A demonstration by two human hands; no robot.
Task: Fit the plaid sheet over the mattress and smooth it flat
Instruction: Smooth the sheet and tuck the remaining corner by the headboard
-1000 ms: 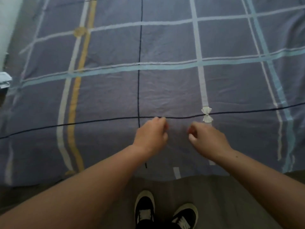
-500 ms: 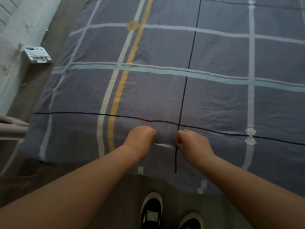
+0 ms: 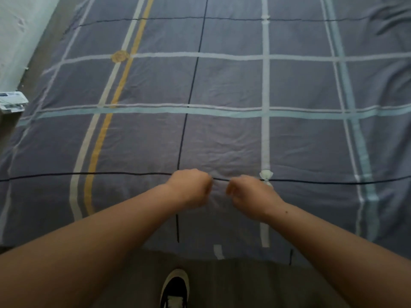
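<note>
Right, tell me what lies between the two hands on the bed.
Only wrinkled grey-purple plaid fabric sheet, crossed by a thin dark line, lies between the left hand and the right hand, as the head view shows.

A home bedroom: a plaid sheet [image 3: 222, 85] covers a wide bed beside a pale wall [image 3: 20, 30], floor [image 3: 233, 283] below.

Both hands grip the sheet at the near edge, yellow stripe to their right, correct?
Wrong side: in the head view the yellow stripe lies left of the left hand and right hand, which grip the plaid sheet at the near edge.
</note>
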